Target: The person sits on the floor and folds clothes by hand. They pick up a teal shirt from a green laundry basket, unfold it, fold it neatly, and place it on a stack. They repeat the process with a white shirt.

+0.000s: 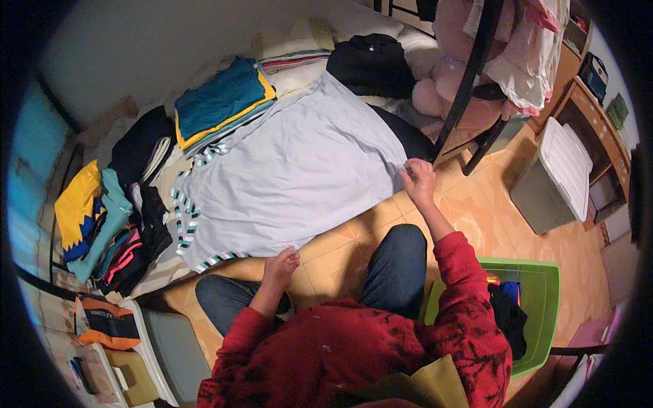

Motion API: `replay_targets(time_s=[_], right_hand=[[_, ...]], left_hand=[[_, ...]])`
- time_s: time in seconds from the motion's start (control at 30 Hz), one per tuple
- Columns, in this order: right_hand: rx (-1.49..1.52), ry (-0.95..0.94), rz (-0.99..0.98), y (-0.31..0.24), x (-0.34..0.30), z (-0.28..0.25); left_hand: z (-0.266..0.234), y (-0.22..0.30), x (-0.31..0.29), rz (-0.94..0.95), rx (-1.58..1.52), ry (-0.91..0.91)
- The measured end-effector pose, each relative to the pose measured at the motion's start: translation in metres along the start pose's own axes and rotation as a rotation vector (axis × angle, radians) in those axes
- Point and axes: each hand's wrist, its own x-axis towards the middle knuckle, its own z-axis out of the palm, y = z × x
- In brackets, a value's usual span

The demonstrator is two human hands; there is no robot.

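A pale grey shirt (292,163) with black, white and teal striped trim lies spread over the bed, its trimmed end to the left. At the near edge of the shirt is my left hand (277,268), its fingers curled closed against the cloth. My right hand (420,182) pinches the shirt's right-hand corner. Behind the shirt lies a folded stack with a teal and yellow garment (221,102) on top. A black folded garment (371,64) rests at the far side of the bed.
Several folded clothes, one a yellow garment (76,204), pile up at the left. A green tub (544,319) with dark clothing stands at my right. Beyond it are a lidded grey bin (554,177) and a black bed post (469,75). Pink plush toys (445,88) sit behind the post.
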Motion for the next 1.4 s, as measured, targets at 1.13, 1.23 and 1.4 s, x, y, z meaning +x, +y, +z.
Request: replay_targets(time_s=[1.13,1.23,1.4], right_hand=[[-0.147,-0.142,-0.036,-0.002,0.111,0.029],[-0.08,-0.225,0.003,-0.015,0.159,0.069],[-0.045,-0.39,0.111,-0.016,0.234,0.171]], left_hand=[[-0.018,0.076,-0.016,-0.304,0.967,-0.341],[-0.003,0.138,-0.038,0.059,0.943,-0.279],[0.005,0.243,-0.001,0.751,1.167,0.061]])
